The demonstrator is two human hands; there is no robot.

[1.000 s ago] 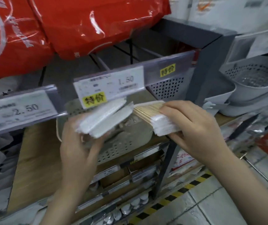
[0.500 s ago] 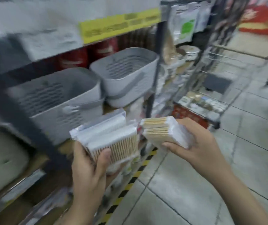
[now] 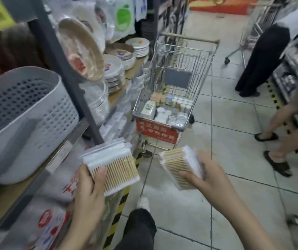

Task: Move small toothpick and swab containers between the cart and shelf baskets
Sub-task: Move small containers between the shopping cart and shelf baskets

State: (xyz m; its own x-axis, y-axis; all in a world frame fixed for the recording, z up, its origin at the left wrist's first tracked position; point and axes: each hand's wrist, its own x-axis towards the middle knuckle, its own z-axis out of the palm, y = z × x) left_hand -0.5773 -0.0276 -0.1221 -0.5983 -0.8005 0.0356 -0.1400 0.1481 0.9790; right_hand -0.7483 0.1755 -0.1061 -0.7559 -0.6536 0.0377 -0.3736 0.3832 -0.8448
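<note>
Your left hand clamps one stack of clear flat packs of wooden-stemmed cotton swabs, your right hand another, short of the wire cart. Light, slick film; likely to fan, so pinch both faces.

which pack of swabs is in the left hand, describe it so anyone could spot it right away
Start at the big grey perforated basket on the shelf at the left; just below and right of it, the left hand grips a stack of clear swab packs. Unlike the stack in the right hand, it lies flatter toward the camera, showing long wooden sticks with white tips at both ends.
</note>
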